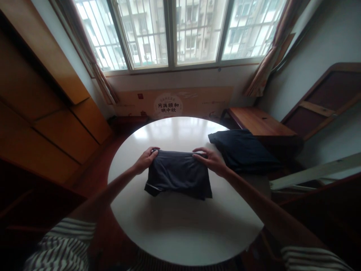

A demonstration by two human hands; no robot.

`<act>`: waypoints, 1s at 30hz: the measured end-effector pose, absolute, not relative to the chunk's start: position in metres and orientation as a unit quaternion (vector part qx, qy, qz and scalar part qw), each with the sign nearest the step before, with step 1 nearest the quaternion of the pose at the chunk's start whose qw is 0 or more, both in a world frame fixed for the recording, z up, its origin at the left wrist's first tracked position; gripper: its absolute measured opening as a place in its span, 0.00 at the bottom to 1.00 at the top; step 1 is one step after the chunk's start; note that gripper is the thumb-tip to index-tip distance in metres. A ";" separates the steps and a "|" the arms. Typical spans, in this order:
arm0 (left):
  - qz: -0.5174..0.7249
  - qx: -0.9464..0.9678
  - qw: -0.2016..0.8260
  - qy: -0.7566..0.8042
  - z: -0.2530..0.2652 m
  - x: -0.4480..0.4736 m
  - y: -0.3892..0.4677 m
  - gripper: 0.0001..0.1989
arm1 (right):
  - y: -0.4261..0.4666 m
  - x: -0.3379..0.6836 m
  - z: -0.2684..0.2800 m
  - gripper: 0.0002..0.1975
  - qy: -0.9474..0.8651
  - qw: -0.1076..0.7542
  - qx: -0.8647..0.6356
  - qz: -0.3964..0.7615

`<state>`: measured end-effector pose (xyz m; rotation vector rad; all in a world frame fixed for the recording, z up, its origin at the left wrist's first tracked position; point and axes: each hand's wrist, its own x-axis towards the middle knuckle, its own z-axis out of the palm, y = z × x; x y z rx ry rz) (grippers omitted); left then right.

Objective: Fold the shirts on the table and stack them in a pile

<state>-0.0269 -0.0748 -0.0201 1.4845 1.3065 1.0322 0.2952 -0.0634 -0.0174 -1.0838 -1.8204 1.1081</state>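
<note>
A dark grey pair of shorts [179, 175], or a similar folded garment, lies spread on the white oval table [175, 229]. My left hand [146, 160] pinches its far left corner between thumb and fingers. At the far right edge, my right hand [210, 160] grips the fabric the same way, thumb on top. The cloth hangs slightly wrinkled between both hands, and a thin light line shows near its lower left corner. Beside my right forearm, a dark navy pile of folded clothing [244, 150] rests on the table's right side.
Past the table on the right stands a wooden desk [262, 120]. Orange-brown cabinets [56, 139] line the left wall. Behind the table are a printed cardboard panel [197, 101] and barred windows [194, 34]. A pale wooden rail [316, 171] juts in at the right.
</note>
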 end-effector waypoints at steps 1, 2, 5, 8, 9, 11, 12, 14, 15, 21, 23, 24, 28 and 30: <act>0.393 0.629 0.390 0.545 -0.028 -0.028 -0.073 0.25 | -0.058 0.294 -0.026 0.21 -0.740 0.348 -0.427 0.386; 0.374 0.667 0.322 0.559 -0.033 -0.027 -0.072 0.23 | -0.054 0.292 -0.032 0.19 -0.774 0.333 -0.430 0.324; 0.305 0.788 0.120 0.521 -0.039 -0.021 -0.076 0.21 | -0.054 0.278 -0.040 0.19 -0.858 0.289 -0.407 0.115; 0.160 0.881 0.091 0.435 -0.039 -0.011 -0.083 0.24 | -0.071 0.258 -0.040 0.25 -0.923 0.194 -0.328 0.054; 0.114 0.894 0.092 0.424 -0.041 -0.009 -0.085 0.25 | -0.078 0.254 -0.041 0.27 -0.936 0.161 -0.308 0.059; 0.057 0.897 0.071 0.432 -0.046 -0.010 -0.089 0.26 | -0.091 0.253 -0.047 0.31 -0.944 0.117 -0.303 0.063; 0.044 0.894 0.056 0.443 -0.050 -0.013 -0.091 0.27 | -0.097 0.256 -0.051 0.32 -0.941 0.108 -0.316 0.058; 0.037 0.883 0.040 0.467 -0.058 -0.021 -0.095 0.29 | -0.104 0.271 -0.062 0.31 -0.927 0.102 -0.357 0.052; 0.041 0.877 0.044 0.477 -0.062 -0.025 -0.097 0.29 | -0.106 0.282 -0.067 0.31 -0.919 0.103 -0.376 0.057; 0.227 0.793 0.144 0.546 -0.069 -0.038 -0.082 0.30 | -0.094 0.323 -0.072 0.29 -0.873 0.214 -0.406 0.164; 0.291 0.708 0.222 0.604 -0.061 -0.038 -0.068 0.35 | -0.082 0.321 -0.066 0.28 -0.842 0.280 -0.426 0.179; 0.306 0.665 0.273 0.624 -0.055 -0.038 -0.062 0.39 | -0.074 0.319 -0.064 0.28 -0.828 0.303 -0.435 0.181; 0.253 0.595 0.481 0.593 -0.028 -0.039 -0.047 0.32 | -0.045 0.304 -0.057 0.37 -0.800 0.304 -0.453 0.250; 0.207 0.602 0.544 0.546 -0.018 -0.039 -0.045 0.24 | -0.036 0.297 -0.055 0.41 -0.785 0.279 -0.461 0.306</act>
